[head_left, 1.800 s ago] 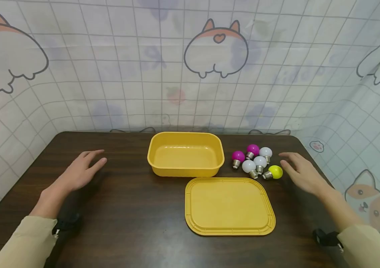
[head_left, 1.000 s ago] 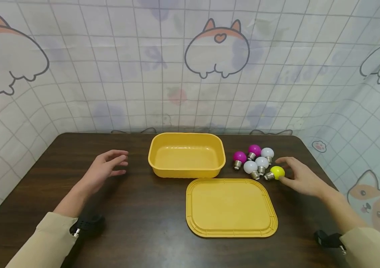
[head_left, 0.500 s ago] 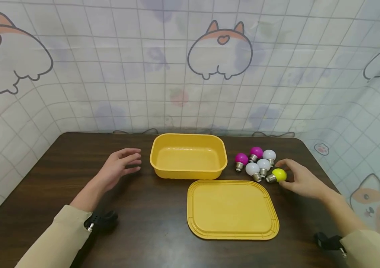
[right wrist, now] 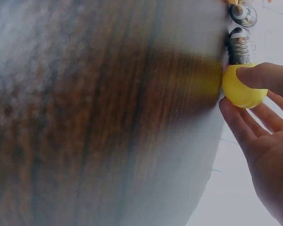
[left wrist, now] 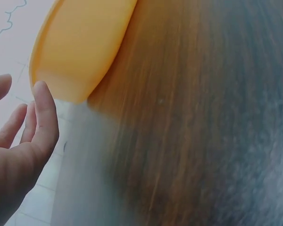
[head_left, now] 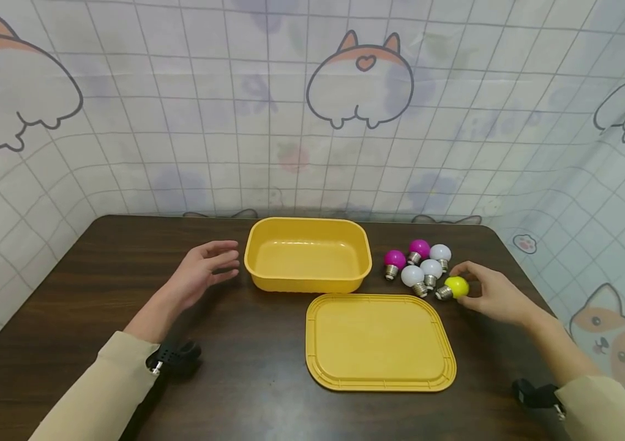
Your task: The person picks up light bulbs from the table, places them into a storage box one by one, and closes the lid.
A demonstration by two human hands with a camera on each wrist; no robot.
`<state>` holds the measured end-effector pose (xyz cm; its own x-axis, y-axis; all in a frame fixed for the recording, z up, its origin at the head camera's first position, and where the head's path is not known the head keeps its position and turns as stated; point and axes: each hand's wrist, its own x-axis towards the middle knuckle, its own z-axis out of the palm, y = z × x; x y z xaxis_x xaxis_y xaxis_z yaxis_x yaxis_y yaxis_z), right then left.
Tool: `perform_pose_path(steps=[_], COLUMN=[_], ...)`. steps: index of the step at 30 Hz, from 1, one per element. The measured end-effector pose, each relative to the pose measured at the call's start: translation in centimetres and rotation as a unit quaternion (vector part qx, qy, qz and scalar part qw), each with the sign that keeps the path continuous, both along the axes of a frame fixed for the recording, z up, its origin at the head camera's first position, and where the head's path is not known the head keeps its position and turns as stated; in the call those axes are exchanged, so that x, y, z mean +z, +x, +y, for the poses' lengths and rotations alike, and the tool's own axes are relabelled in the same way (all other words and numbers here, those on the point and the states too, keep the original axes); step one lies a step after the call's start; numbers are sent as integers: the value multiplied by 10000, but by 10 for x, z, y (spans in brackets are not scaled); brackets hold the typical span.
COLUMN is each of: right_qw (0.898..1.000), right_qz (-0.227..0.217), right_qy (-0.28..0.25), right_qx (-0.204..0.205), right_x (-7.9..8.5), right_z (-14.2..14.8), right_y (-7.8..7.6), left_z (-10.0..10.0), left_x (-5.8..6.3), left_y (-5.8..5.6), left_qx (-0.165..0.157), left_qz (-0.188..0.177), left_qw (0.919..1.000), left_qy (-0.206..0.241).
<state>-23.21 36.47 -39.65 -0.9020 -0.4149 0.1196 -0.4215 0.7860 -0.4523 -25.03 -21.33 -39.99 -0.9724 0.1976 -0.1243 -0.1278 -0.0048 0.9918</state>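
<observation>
A yellow light bulb point(head_left: 457, 286) with a silver screw base lies at the right end of a group of bulbs. My right hand point(head_left: 496, 295) pinches its round end between thumb and fingers; in the right wrist view the thumb lies across the yellow globe point(right wrist: 244, 89). To its left are three white bulbs point(head_left: 412, 275) and two magenta bulbs point(head_left: 394, 260). My left hand point(head_left: 200, 274) is beside the left end of a yellow plastic box point(head_left: 303, 285), holding nothing, with its fingers loosely bent. The left wrist view has the fingertips close to the box's rim.
A flat yellow lid point(head_left: 381, 343) lies on the dark wooden table point(head_left: 224, 380), just in front of the box and the bulbs. Behind the table hangs a white gridded sheet point(head_left: 224, 122) with corgi drawings.
My left hand has moved right across the table to the box's left end. My right hand has moved slightly left and its thumb and fingers have come round the yellow bulb.
</observation>
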Motion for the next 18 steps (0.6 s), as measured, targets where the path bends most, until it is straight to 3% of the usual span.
perform_pose_path(steps=[10,18], right_qw=[9996,9985], right_qz=[-196,-370], right_qy=[-204,-387], right_qx=[-88,-78], right_x=[1,1], right_z=[4,7], right_y=[4,5], left_z=[4,4], left_x=[-9,-9], left_y=[-2,-3], left_qx=[-77,-54], left_qz=[26,-45], left_qw=[9999,9999], left_qy=[77,117])
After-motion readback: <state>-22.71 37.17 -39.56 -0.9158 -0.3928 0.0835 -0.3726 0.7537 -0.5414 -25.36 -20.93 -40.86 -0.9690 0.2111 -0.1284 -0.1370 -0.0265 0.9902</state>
